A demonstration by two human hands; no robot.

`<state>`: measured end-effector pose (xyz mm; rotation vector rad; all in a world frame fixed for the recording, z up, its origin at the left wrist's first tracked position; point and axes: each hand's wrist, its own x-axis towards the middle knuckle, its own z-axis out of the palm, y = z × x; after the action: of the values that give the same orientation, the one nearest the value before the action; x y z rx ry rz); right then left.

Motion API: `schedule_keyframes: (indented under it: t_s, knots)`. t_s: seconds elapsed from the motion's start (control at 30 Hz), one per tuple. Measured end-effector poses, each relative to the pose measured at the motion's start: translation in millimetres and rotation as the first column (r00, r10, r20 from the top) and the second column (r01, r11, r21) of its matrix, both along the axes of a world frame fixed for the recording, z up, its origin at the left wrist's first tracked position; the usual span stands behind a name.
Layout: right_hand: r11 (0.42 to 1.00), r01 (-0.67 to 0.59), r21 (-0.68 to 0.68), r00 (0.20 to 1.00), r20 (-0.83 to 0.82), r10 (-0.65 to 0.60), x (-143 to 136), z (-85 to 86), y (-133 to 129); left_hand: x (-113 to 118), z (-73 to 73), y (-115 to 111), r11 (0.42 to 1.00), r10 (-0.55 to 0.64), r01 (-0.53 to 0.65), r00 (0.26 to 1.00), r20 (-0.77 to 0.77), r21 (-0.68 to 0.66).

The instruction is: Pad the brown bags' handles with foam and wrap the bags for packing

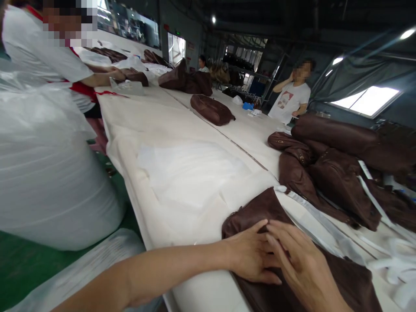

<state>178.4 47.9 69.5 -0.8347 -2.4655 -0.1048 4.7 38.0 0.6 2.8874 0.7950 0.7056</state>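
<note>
A dark brown leather-like bag (352, 279) lies flat at the near edge of the table. My left hand (253, 255) rests on it palm down, its fingers spread and pointing right. Close beside it, my right hand (302, 262) reaches in from the lower right with fingers stretched out, its fingertips at or over the left hand's fingers. Neither hand grips anything that I can see. Part of the bag is hidden under both hands. White strips (315, 212) run along the bag's right side.
Brown bags (338, 177) are heaped on the right, near loose white strips (394, 268). Another brown bag (212, 109) lies mid-table. A thin clear plastic sheet (191, 169) covers part of the white table (139, 117). A bulky white sack (55, 182) stands left. Co-workers stand at far left and right.
</note>
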Motion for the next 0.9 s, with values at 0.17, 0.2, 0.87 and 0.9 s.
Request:
schedule_keyframes:
  t_s: [0.17,0.2,0.87,0.9]
  knots:
    - [0.937,0.317,-0.147,0.906,0.339,-0.253,-74.5,0.5,88.7,-3.3,-1.8,-0.7,1.000,-0.004,0.002,0.999,0.052,0.029]
    - [0.924,0.351,-0.150,0.873,0.410,-0.265,-84.1,-3.0,106.4,-3.9,-1.7,-1.0,1.000,-0.001,0.000,0.999,0.052,0.029]
    - [0.885,0.452,0.106,0.891,-0.101,-0.443,-11.7,34.1,103.8,-9.5,2.7,4.8,0.967,-0.227,0.239,0.966,0.126,-0.085]
    - [0.874,0.466,0.138,0.876,-0.213,-0.433,11.9,40.8,84.0,-9.3,3.4,5.1,0.961,-0.243,0.257,0.960,0.136,-0.100]
